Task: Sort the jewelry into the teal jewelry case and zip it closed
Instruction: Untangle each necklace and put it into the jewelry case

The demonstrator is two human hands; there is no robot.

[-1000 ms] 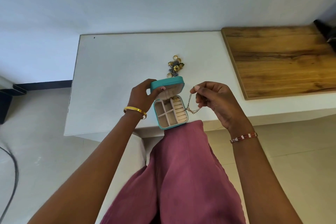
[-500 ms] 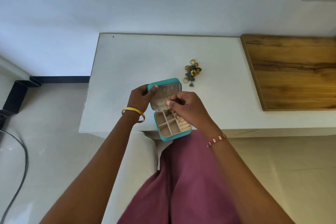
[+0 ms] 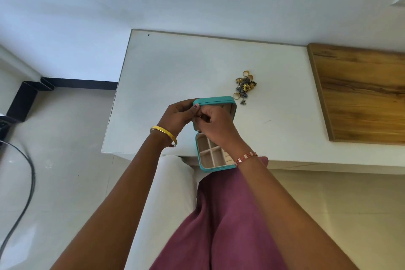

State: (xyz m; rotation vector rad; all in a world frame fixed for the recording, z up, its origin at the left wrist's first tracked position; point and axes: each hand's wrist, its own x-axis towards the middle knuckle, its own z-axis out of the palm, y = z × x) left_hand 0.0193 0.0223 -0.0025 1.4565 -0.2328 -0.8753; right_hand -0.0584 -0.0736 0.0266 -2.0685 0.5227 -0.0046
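The teal jewelry case [image 3: 213, 168] stands open at the near edge of the white table [image 3: 175, 72], its lid upright and its beige compartments facing up. My left hand [image 3: 178, 116] grips the lid's left edge. My right hand [image 3: 215, 122] reaches inside the lid with pinched fingers right beside my left thumb; the thin gold chain it carried is hidden under the fingers. A small heap of loose jewelry [image 3: 245, 85], gold rings and dark flower pieces, lies on the table just beyond the case to the right.
A wooden board [image 3: 361, 92] covers the table's right end. A white cushion [image 3: 166, 193] and my maroon-clad leg [image 3: 219, 226] lie below the table edge. A dark cable [image 3: 28, 182] curves over the tiled floor at left.
My right hand carried the gold chain from the right of the case into the open lid, now meeting my left hand at the lid's upper left. The view shifted left.
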